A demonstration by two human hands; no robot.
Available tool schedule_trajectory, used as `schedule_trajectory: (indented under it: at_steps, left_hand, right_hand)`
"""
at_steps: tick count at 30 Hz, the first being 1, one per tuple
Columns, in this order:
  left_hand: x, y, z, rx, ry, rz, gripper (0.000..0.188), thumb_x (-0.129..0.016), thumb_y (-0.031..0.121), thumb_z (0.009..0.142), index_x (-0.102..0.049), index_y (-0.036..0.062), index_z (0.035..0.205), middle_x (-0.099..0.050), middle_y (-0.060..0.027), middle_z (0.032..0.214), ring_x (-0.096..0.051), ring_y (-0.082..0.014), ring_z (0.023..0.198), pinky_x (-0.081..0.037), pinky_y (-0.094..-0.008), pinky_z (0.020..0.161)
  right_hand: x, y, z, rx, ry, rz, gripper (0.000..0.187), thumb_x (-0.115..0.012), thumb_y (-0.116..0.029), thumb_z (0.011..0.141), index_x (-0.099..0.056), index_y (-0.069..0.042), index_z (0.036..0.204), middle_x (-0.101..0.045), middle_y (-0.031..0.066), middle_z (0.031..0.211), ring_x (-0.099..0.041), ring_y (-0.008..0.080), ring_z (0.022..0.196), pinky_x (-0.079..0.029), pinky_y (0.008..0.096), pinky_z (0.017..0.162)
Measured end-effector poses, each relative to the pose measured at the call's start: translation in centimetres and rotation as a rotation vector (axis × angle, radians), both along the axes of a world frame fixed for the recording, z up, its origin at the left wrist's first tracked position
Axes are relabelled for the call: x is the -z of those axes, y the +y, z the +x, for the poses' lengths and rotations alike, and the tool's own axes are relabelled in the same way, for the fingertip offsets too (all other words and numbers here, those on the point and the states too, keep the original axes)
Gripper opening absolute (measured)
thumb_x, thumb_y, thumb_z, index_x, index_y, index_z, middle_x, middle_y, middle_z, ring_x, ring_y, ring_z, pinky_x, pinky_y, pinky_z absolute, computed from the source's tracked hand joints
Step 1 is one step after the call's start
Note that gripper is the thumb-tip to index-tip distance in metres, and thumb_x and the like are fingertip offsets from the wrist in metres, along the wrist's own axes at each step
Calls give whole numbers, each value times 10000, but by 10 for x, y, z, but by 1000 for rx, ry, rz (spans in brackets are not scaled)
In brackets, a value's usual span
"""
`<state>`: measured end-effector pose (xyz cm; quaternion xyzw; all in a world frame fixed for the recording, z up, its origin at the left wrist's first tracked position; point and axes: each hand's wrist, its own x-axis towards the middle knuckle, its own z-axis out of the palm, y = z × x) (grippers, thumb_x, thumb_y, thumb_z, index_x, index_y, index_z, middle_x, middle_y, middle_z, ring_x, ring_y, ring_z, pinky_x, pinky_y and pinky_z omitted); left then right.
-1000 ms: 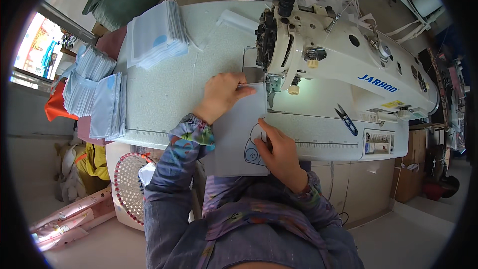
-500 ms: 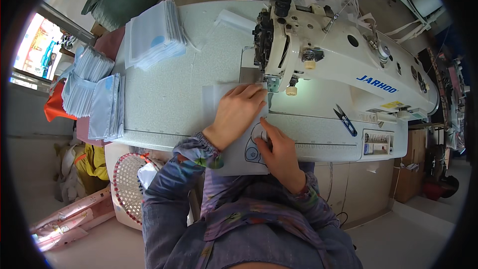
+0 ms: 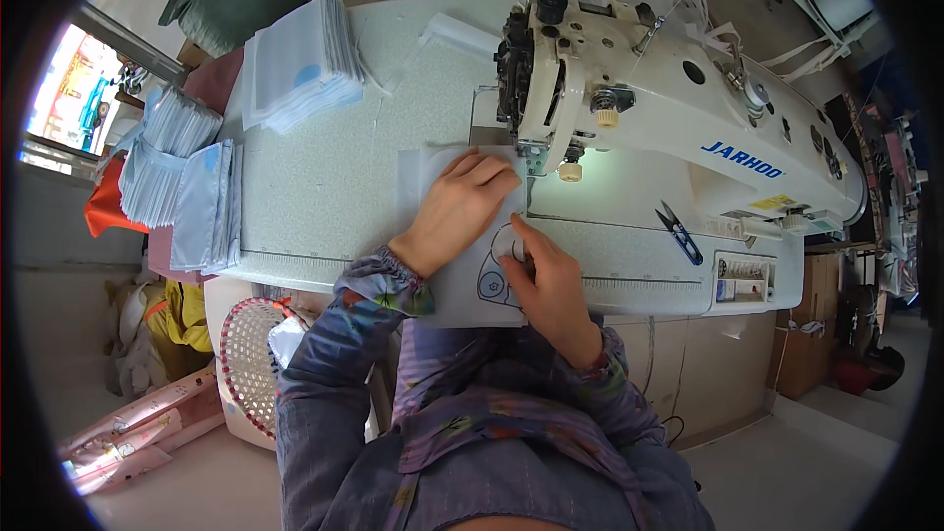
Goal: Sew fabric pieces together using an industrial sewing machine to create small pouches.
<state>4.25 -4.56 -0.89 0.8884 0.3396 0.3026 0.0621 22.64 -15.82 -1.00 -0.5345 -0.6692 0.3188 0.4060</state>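
Observation:
A whitish sheet of fabric (image 3: 454, 300) with a printed cartoon figure lies on the machine table, its far right corner at the presser foot (image 3: 532, 159) of a white sewing machine (image 3: 629, 88). My left hand (image 3: 454, 208) rests on the sheet just left of the foot, fingers extended and lying flat. Lower down, my right hand (image 3: 553, 293) grips the right edge of the sheet between thumb and forefinger, covering part of the print. The sheet's near end hangs over the table's front edge.
Blue-handled thread snips (image 3: 680, 234) lie right of my hands, beside a small inset tray (image 3: 742, 280). Stacks of pale fabric pieces (image 3: 305, 64) stand at the left. A folded white strip (image 3: 460, 36) lies behind. A basket (image 3: 258, 364) stands below the table's left front.
The fabric sheet has slid a little away from me toward the presser foot, with both hands moving along on it. The whole view has shifted slightly.

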Motion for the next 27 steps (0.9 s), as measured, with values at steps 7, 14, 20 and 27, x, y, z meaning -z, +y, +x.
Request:
schedule_trajectory:
  at_steps: [7,14,20,27]
  left_hand:
    - [-14,-53,-12,15,138,-142,184,-799,94,904,-737,83,1077,-689,-73,1119,-659,-300,1078,-542,-429,1007]
    - [-20,-110,-26,37,83,-227,403,-874,228,853,-740,105,1212,-659,-90,1190,-624,-351,1139,-514,-490,1069]
    - [-26,-123,-25,45,87,-177,591,-871,340,861,-693,100,1371,-639,-79,1157,-595,-332,1182,-478,-507,1084]
    - [-18,-122,-27,14,46,-200,533,-904,349,822,-731,93,1257,-649,-97,1169,-591,-359,1160,-492,-514,1093]
  right_hand:
    - [-24,-42,24,-115,357,-533,816,-778,-11,989,-376,-43,1698,-735,89,965,-725,136,775,-601,284,707]
    - [-15,-54,20,-51,373,-512,803,-711,32,999,-348,-57,1710,-730,95,988,-719,131,761,-605,276,688]
    - [-24,-57,18,-22,363,-523,795,-653,50,1010,-309,-52,1720,-703,96,991,-683,121,739,-577,278,654]
    - [-13,-63,17,-44,341,-395,792,-684,35,999,-319,-15,1701,-737,99,1027,-680,113,757,-568,274,679]
